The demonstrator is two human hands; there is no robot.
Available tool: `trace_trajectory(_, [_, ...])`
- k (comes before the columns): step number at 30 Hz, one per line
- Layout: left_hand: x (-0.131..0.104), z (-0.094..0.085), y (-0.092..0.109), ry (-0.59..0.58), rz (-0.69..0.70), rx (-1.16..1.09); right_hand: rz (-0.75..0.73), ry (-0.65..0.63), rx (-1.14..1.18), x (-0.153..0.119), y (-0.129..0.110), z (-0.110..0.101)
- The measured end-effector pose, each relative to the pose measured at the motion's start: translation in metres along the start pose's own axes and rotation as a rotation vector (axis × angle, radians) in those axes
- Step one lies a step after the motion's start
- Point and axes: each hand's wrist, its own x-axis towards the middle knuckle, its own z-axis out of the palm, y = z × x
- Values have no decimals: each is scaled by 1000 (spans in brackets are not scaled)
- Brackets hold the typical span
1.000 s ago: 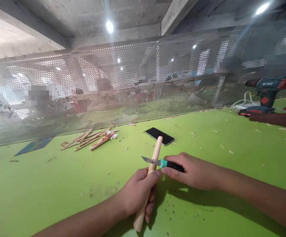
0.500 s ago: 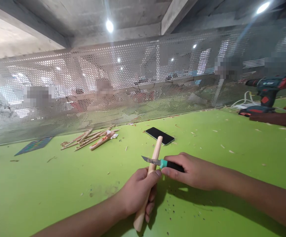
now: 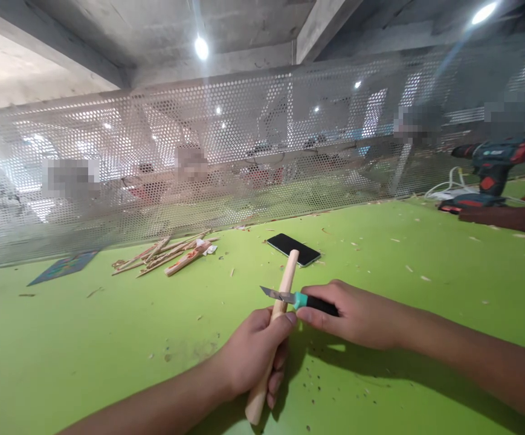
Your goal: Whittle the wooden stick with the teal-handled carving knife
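My left hand [image 3: 260, 347] is wrapped round a pale round wooden stick [image 3: 288, 275], which slants away from me with its lower end by my wrist. In my right hand [image 3: 353, 314] is a utility knife [image 3: 319, 304] with a black and teal handle. Its blade lies across the stick just above my left thumb, and the tip sticks out on the far side. My left thumb is close to the knife's teal collar; whether they touch I cannot tell. Beyond the stick's upper end a black smartphone [image 3: 293, 249] lies on the green table [image 3: 108, 356].
Thin wooden sticks [image 3: 157, 252] and an orange-stained piece of wood [image 3: 185, 261] lie at the left. A flat grey-blue sheet [image 3: 63, 267] is farther left. A cordless drill [image 3: 493, 169] stands at the right by a dark brown board [image 3: 507, 219]. A perforated metal screen [image 3: 244, 151] borders the far edge.
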Motion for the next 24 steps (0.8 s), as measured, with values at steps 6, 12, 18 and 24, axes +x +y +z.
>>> trace_trajectory(6, [1,0,0,-8,-3,-1,7,-5,20,0,1,0])
trace_trajectory(12, [1,1,-1,5,0,-17,13,38,-20,0,0,2])
trace_trajectory(18, [2,-1,-1,-13,-1,-28,26,75,-28,2,0,3])
trace_trajectory(24, [0,-1,2,-33,-37,-10,59,295,-61,6,13,-6])
